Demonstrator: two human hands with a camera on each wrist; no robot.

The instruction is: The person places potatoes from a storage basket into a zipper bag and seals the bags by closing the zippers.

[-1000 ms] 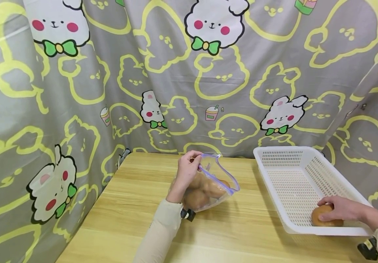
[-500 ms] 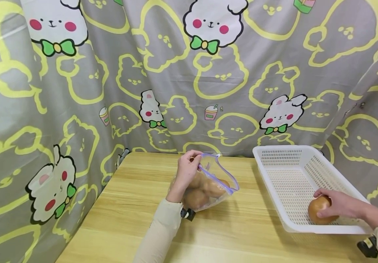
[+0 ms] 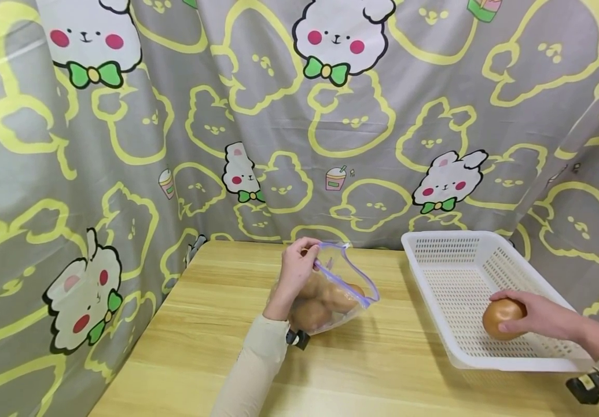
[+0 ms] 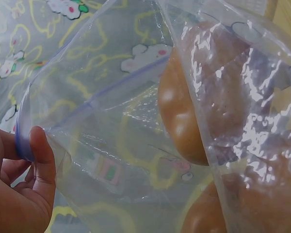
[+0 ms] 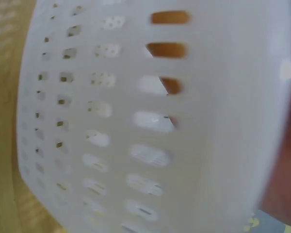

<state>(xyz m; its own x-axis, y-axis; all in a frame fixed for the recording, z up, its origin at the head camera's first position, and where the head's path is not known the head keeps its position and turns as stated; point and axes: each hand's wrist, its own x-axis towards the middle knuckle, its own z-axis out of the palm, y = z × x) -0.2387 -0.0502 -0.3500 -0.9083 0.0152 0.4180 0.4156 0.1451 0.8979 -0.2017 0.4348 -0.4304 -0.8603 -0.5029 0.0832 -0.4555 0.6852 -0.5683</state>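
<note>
Right hand (image 3: 548, 317): fingers are gripping a brown bun (image 3: 502, 319) inside the white basket (image 3: 452, 289). Left hand (image 3: 297, 272): fingers are pinching the purple edge (image 3: 341, 283) of a clear bag (image 3: 347, 318); more buns (image 3: 311, 314) are lying inside. Wooden table (image 3: 216, 295) is extending below, patterned curtain (image 3: 278, 133) hanging behind.

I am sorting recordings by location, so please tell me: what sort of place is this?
Probably a curtained-off work corner, though what lies beyond is hidden. A cartoon-print curtain hangs behind and beside a wood-grain table, with a white basket on it.
</note>
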